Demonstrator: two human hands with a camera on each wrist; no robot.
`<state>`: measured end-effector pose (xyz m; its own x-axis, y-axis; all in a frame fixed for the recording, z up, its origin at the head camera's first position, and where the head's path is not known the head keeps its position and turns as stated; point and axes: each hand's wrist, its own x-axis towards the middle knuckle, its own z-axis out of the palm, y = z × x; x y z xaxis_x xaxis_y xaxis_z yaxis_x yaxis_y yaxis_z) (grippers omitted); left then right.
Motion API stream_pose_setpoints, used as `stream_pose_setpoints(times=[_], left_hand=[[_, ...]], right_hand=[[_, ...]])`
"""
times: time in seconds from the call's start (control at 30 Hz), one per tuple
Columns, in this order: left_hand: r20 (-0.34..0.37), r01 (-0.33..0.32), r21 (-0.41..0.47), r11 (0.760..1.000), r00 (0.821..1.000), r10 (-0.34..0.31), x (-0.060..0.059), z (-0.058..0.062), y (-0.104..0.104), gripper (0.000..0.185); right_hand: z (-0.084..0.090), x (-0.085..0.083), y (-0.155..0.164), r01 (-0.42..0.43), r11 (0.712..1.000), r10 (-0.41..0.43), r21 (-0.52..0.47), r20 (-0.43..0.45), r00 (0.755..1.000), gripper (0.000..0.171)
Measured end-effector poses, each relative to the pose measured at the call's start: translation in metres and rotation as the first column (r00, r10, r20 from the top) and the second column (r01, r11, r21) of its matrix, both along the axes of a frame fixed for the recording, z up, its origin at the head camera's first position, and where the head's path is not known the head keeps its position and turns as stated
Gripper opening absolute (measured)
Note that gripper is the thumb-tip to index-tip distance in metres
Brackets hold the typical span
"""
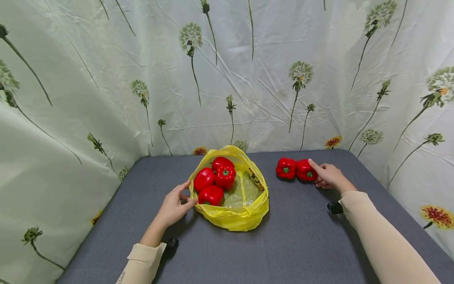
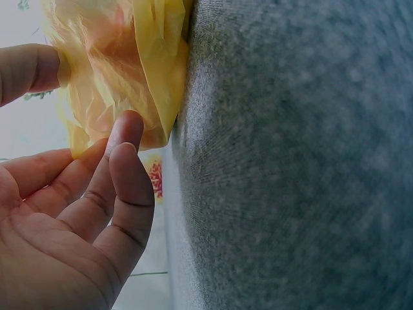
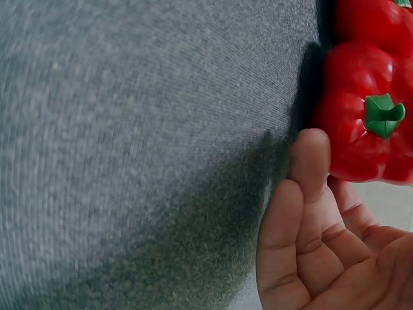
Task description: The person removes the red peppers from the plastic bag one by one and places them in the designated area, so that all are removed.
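Observation:
A yellow plastic bag stands with its mouth wide, and several red bell peppers lie in its left half. At the bag's left side is my left hand, thumb and fingers spread apart and touching the rim. The left wrist view shows those fingers fairly straight against the thin plastic. Farther right, my right hand holds a red bell pepper, thumb over its top and fingers at its right side. Its green stem shows in the right wrist view. Another red bell pepper sits right beside it.
A dark grey cloth covers the table. Behind it hangs a pale curtain printed with dandelions, which also borders the left and right sides. Black wrist cameras are worn under both forearms.

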<state>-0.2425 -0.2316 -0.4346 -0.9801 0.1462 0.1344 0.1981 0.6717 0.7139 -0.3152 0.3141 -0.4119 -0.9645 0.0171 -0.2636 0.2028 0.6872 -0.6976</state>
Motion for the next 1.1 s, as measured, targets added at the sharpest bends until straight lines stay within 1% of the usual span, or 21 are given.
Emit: stream_pose_setpoints(times=[0.17,0.37,0.47,0.63,0.7,0.9,1.03,1.1], left_hand=[[-0.014,0.005,0.002,1.000,1.000,-0.005,0.000,0.000,0.001,0.074],[-0.015,0.005,0.002,1.000,1.000,-0.005,0.001,0.001,0.001,0.074],[-0.015,0.006,0.000,1.000,1.000,-0.006,0.001,0.002,0.000,0.074],[-0.012,0.006,0.001,1.000,1.000,-0.006,0.000,0.001,0.000,0.075],[-0.012,0.012,0.000,1.000,1.000,-0.012,0.001,0.001,0.000,0.075],[-0.012,0.003,-0.004,1.000,1.000,-0.003,0.001,0.000,0.000,0.075],[-0.013,-0.001,-0.004,1.000,1.000,0.001,0.000,-0.001,0.000,0.075],[-0.012,-0.003,-0.002,1.000,1.000,0.003,0.000,0.000,0.000,0.075]], right_hand=[[0.004,0.002,0.003,-0.017,0.999,0.017,0.039,0.000,1.000,0.090],[0.011,0.003,0.009,-0.010,0.997,0.010,0.081,-0.008,1.000,0.097],[0.015,0.003,0.011,0.005,0.993,-0.001,0.121,-0.029,1.000,0.098],[0.019,0.002,0.012,0.031,0.976,-0.015,0.215,-0.074,0.997,0.101],[0.019,0.002,0.011,0.045,0.972,-0.025,0.229,-0.093,0.995,0.103],[0.017,0.001,0.006,0.086,0.973,-0.050,0.215,-0.169,0.984,0.100],[0.021,-0.001,-0.001,0.113,0.975,-0.076,0.192,-0.192,0.979,0.098],[0.024,-0.001,-0.005,0.114,0.977,-0.077,0.182,-0.195,0.978,0.097]])
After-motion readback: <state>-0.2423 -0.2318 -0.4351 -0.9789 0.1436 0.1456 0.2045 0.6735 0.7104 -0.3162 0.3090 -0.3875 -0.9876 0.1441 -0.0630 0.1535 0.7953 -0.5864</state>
